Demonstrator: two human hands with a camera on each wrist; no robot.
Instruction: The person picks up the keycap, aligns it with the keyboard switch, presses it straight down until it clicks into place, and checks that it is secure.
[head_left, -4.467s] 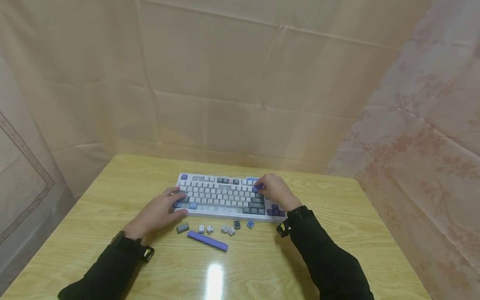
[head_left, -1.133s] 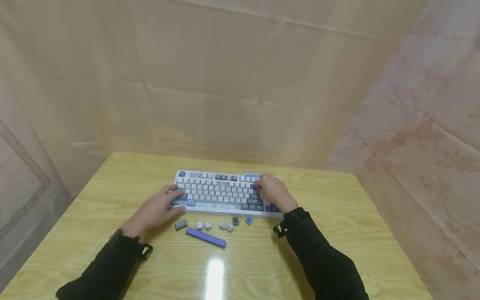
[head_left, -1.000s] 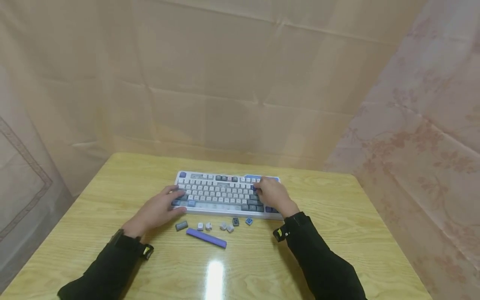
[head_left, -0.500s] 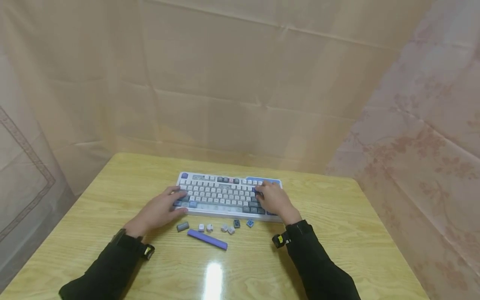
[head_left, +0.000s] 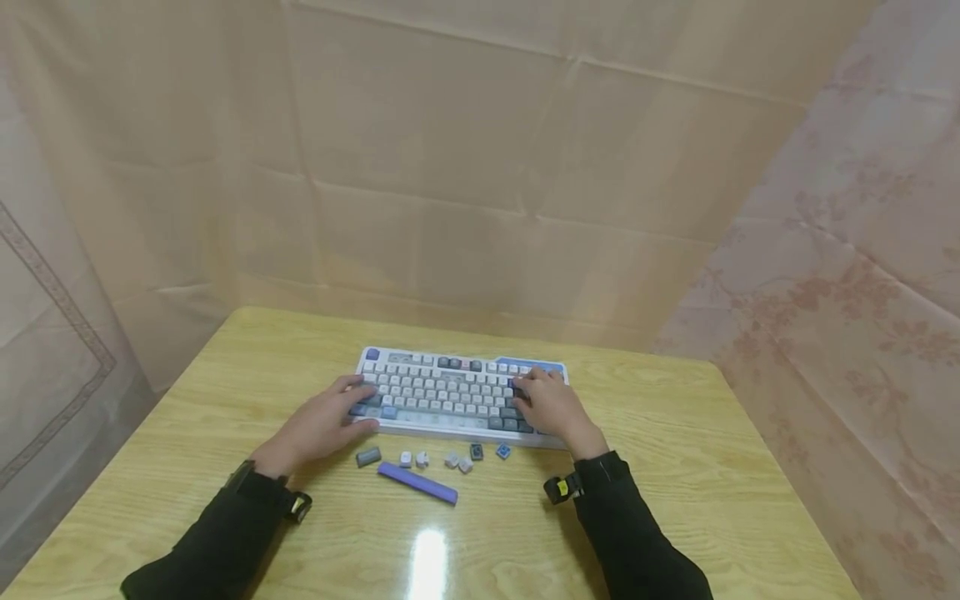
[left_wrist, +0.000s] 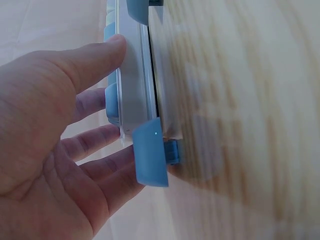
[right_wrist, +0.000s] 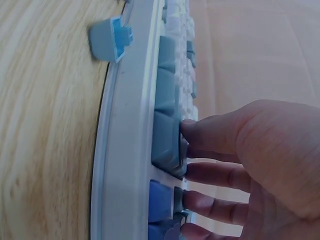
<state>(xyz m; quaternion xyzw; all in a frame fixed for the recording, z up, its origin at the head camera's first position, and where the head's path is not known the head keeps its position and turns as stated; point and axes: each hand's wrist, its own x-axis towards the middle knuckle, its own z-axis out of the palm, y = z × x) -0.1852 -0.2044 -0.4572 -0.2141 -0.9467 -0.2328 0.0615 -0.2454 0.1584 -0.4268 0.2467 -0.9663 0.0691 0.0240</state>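
Observation:
A white keyboard (head_left: 442, 392) with white, grey and purple-blue keys lies on the table. My left hand (head_left: 318, 421) holds its left end, thumb against the front edge and fingers over the leftmost keys. Over the right-hand keys rests my right hand (head_left: 553, 404), its fingers bent loosely and touching keys. A purple-blue key (head_left: 513, 383) sits at its fingertips. In the right wrist view, the thumb meets the edge of a grey key (right_wrist: 166, 145). Loose in front of the keyboard lie a long purple spacebar keycap (head_left: 417, 483), a grey keycap (head_left: 368, 456) and several small keycaps.
Among the small keycaps, a white one (head_left: 406, 459), a dark one (head_left: 476, 452) and a blue one (head_left: 503, 451) lie between the forearms. The wooden table (head_left: 660, 417) meets a beige curtain (head_left: 450, 208) behind and a floral curtain (head_left: 840, 317) at right.
My right fingertips pinched at a purple-blue keycap on the upper right keys earlier; now they lie looser there, and the hand has drawn slightly nearer. My left hand has stayed put.

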